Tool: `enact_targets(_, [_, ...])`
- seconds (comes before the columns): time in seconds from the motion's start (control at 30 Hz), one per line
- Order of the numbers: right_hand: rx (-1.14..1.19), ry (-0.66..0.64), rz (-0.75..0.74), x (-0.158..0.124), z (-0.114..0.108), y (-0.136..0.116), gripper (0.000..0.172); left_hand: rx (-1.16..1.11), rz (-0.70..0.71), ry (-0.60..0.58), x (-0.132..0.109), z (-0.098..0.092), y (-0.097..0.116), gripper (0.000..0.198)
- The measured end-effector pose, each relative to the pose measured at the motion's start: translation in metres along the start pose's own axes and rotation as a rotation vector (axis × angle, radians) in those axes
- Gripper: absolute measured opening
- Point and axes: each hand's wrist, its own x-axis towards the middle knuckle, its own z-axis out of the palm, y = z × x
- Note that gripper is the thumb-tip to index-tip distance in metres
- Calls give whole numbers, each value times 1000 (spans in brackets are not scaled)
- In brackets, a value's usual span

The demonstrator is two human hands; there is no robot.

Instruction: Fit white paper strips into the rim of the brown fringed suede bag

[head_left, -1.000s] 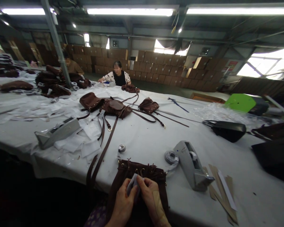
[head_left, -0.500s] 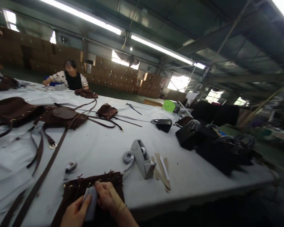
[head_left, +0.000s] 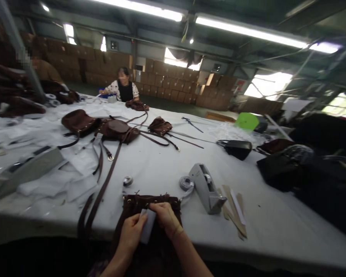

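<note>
At the near table edge lies a dark brown drawstring bag (head_left: 173, 227) with brass eyelets along its upper rim. My left hand (head_left: 132, 232) pinches a pale grey, folded flat piece (head_left: 148, 227) between thumb and fingers, over the bag's front. My right hand (head_left: 166, 218) is closed beside it, its fingertips pressed together at the row of eyelets. Whatever those fingertips grip is too small to make out. The bag's lower part is in shadow and partly behind my forearms.
A grey tape dispenser (head_left: 207, 188) stands to the right, by a ribbon roll (head_left: 186, 184) and tan strips (head_left: 233, 211). Further off lie brown bags (head_left: 115, 130) with long straps. Black bags (head_left: 294, 165) crowd the right side. A co-worker (head_left: 123, 86) sits across the table.
My view has turned left, so the table's things appear further right, and a second person shows at far left. Both hands stay at the bag's rim, the pale piece still in my left.
</note>
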Motion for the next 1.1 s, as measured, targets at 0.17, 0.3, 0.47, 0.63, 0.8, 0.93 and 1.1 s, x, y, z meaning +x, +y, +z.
enact_targets(0.17, [30, -31, -31, 0, 25, -2, 57, -11, 55, 187, 3, 8, 8, 42])
enact_targets(0.3, [5, -4, -54, -12, 22, -3, 58, -43, 76, 226, 3, 11, 3, 42])
enact_targets(0.47, [-11, -65, -47, -21, 18, -3, 45, 8, 147, 199, 3, 11, 3, 40])
enact_targets(0.63, [24, 1, -35, -20, 24, -7, 39, 82, 259, -34, -5, -4, 19, 39])
enact_targets(0.8, [47, 50, -38, -24, 30, -10, 40, 21, 232, 9, -16, -5, 13, 47])
enact_targets(0.93, [23, 47, -25, -23, 31, -11, 37, -163, 153, 129, -20, 4, 2, 47])
enact_targets(1.1, [-8, 12, 42, -18, 32, -10, 37, -106, 182, 229, -24, 7, 0, 43])
